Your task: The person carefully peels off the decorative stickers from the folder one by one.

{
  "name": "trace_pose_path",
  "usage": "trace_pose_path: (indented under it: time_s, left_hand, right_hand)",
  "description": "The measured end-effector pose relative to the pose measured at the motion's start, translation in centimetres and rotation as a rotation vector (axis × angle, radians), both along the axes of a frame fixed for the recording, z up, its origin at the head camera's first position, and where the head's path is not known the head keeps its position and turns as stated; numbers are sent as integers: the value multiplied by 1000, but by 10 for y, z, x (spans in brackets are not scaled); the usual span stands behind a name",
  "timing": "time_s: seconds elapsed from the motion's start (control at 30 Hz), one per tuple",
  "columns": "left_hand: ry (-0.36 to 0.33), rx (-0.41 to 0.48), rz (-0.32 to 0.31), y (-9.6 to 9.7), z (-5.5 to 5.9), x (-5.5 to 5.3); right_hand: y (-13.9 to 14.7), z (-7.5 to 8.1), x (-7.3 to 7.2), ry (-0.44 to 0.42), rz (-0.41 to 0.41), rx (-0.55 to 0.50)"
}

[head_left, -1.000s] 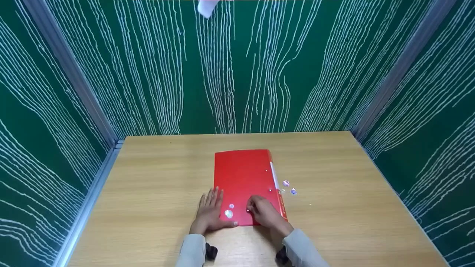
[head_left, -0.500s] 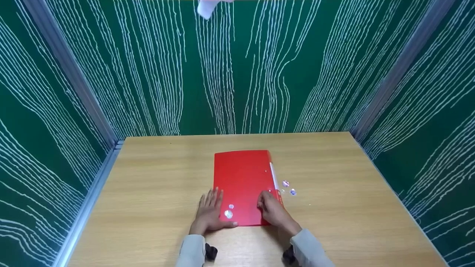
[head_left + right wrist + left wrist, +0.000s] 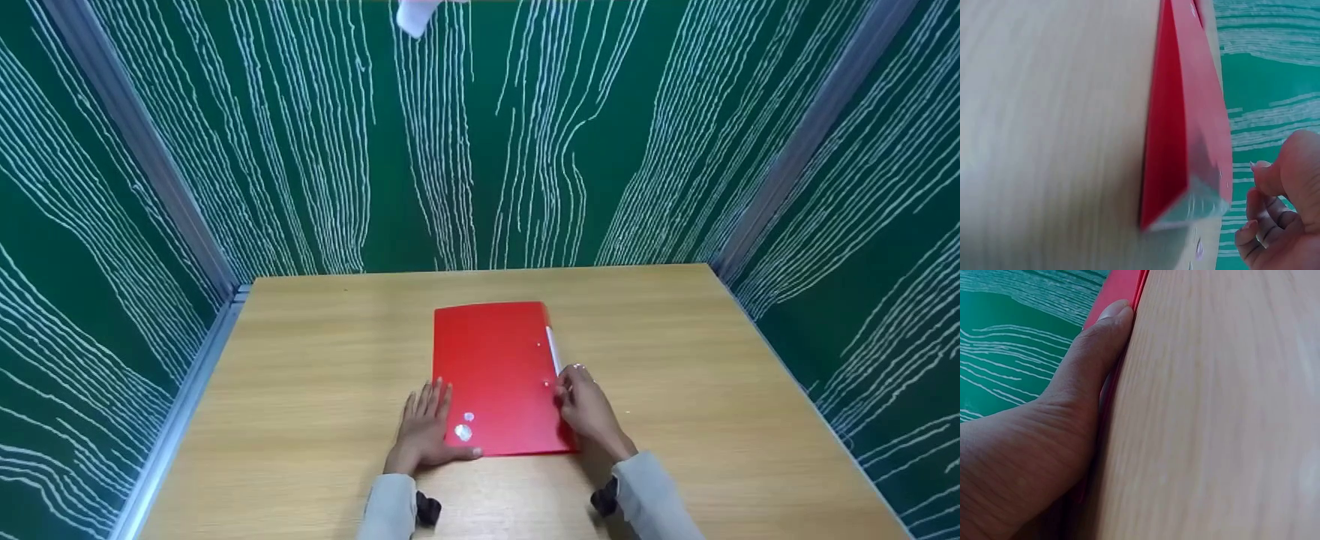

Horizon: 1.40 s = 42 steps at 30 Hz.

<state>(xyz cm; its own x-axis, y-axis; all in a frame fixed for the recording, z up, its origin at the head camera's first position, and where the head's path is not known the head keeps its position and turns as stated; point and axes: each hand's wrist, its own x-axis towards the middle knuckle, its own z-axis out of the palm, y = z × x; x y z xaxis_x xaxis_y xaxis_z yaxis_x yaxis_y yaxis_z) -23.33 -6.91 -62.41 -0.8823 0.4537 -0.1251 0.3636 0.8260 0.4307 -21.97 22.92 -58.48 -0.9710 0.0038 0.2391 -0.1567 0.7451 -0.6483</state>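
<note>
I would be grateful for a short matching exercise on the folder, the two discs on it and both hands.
Column one
1. folder
2. left hand
3. discs
4. right hand

Column two
A. curled, at the right edge of the folder
B. small, round and shiny
C. red, lying on the table
D. spread out, at the lower left of the folder

Right pairs
1-C, 2-D, 3-B, 4-A

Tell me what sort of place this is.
Looks like an enclosed workstation, perhaps a recording booth: white-lined green walls border a wood-grain table on three sides, and grey posts stand at its back corners.
</note>
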Motion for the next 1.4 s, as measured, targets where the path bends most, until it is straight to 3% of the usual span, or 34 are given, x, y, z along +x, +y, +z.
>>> trace_pose_path:
  time_s: [0.13, 0.33, 0.47, 0.73, 1.1, 1.4]
  left_hand:
    - [-1, -2, -1, -2, 1, 1]
    - [-8, 11, -5, -5, 5, 1]
    - [-7, -10, 2, -5, 2, 0]
    - [-13, -4, -4, -4, 9, 2]
    - [9, -27, -5, 0, 1, -2]
    - [-8, 24, -11, 0, 11, 4]
  right_hand:
    - [11, 1, -4, 19, -33, -7]
    - [25, 2, -7, -24, -92, 1]
    - [35, 5, -11, -49, -110, 8]
    - [52, 8, -15, -106, -154, -44]
    - [66, 1, -16, -189, -233, -72]
    - [68, -7, -17, -260, -277, -106]
